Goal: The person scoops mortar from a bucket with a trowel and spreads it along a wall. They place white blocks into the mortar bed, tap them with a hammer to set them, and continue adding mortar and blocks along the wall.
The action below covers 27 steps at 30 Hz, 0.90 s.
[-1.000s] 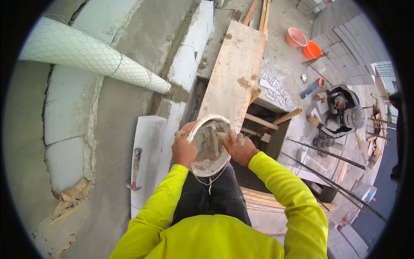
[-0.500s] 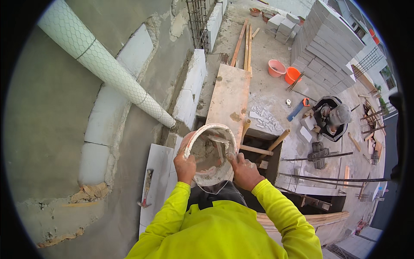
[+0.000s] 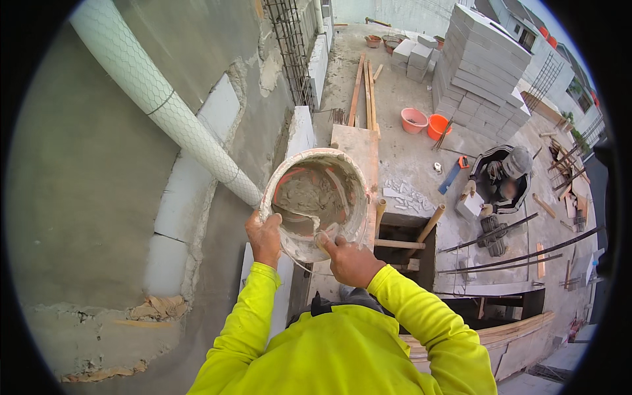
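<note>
"Grey mortar point(image 3: 308, 189): found where?"

"Found inside the round bucket point(image 3: 268, 192), close to the middle of the frame. Noted pale smears all round the rim, with reddish patches showing through on the inner wall."

"And the left hand?"

"Recorded the left hand point(image 3: 264, 238) clamped on the bucket at its lower left, thumb laid over the rim."

"Checked the right?"

"Checked. Saw the right hand point(image 3: 352, 260) curled in at the bucket's lower right, thumb and fingers pinching at the near rim. Could not tell whether holding anything besides the bucket."

"Inspected the rest?"

"Inspected. Observed a mesh-wrapped white pipe point(image 3: 164, 105) slanting from the upper left down to the bucket's left side, plus a wooden board point(image 3: 366, 145) just beyond the bucket. Logged a pink tub point(image 3: 413, 120) and an orange tub point(image 3: 437, 125) together, right of upper centre, near a tall stack of pale blocks point(image 3: 477, 72). At the right, noted a blue-bladed saw point(image 3: 450, 179) near a crouching co-worker point(image 3: 517, 164), with gloved hands point(image 3: 469, 187) at a white block point(image 3: 469, 206)."
</note>
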Each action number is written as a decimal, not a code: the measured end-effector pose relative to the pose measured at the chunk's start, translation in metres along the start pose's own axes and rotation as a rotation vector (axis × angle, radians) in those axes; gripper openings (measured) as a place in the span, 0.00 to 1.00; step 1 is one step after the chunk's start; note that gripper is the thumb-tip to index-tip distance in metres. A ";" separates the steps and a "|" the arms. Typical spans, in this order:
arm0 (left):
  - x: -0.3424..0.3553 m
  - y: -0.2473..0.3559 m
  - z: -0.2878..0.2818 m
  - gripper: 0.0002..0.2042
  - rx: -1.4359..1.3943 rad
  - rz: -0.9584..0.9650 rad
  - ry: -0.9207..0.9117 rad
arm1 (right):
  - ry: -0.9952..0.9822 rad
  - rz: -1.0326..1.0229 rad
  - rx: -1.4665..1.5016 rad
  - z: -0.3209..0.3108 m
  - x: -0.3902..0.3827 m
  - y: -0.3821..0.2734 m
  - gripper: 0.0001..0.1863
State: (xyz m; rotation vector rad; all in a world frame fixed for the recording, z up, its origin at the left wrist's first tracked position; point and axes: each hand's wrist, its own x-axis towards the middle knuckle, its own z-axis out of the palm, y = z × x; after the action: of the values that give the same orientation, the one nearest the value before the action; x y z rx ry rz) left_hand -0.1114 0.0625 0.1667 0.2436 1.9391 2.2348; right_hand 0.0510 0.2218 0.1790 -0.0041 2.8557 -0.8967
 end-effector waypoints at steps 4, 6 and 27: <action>0.000 0.020 -0.005 0.21 0.164 0.093 0.017 | 0.036 0.110 -0.203 -0.022 -0.011 0.006 0.36; -0.006 0.020 0.001 0.26 0.158 0.152 -0.038 | 0.202 0.066 -0.184 -0.021 -0.007 0.007 0.36; -0.027 0.019 0.033 0.29 0.238 0.273 0.071 | 0.096 0.168 -0.299 -0.025 -0.035 0.026 0.34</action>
State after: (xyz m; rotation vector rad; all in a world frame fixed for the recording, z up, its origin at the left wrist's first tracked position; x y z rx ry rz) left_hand -0.0782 0.0852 0.1895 0.4955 2.3377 2.1892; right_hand 0.0836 0.2589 0.1892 0.2482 2.9939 -0.4454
